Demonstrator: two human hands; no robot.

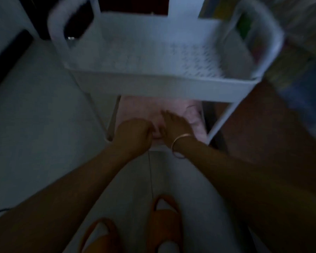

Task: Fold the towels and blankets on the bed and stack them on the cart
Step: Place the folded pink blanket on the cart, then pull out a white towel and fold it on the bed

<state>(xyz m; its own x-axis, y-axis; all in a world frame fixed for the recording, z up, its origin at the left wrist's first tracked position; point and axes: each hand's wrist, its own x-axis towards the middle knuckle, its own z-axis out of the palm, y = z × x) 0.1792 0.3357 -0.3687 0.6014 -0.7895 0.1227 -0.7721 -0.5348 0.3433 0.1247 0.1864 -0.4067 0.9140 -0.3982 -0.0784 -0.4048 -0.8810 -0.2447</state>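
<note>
Closest in: orange slippers [164, 216] on the pale floor [35, 125], toes toward the cart. Both forearms reach fwd from the bottom corners.

L hand [133, 136] is knuckles-up w/ fingers curled under at the near edge of the pink towel [146, 108]. It reads as a pinch on the fabric, tho blur hides the tips. R hand [175, 123], bangle [180, 145] on the wrist, has fingers straight and close together, laid flat on top of the towel, just beside the L.

The towel is folded and sits on the cart's lower shelf [111, 125], right under the top tray [153, 88], w/ a rumpled lump at its right side.

My read of the step: seating this folded piece on the lower shelf.

To do it well:
- R palm presses down and sweeps away from the body, flattening that lump.
- L holds the near edge square w/ the shelf front so nothing hangs over.
- The gap under the tray looks tight, so wrists go low. Lifting the fold risks opening it.
- L lets go only once the towel lies level, leaving a flat base for the next piece.

Farther out: the top tray is white w/ a perforated floor, and a looped handle [56, 24] rises at each end. Past that it's dark, streaky blur, so I can't tell what's there. No bed or other linen is identifiable.
</note>
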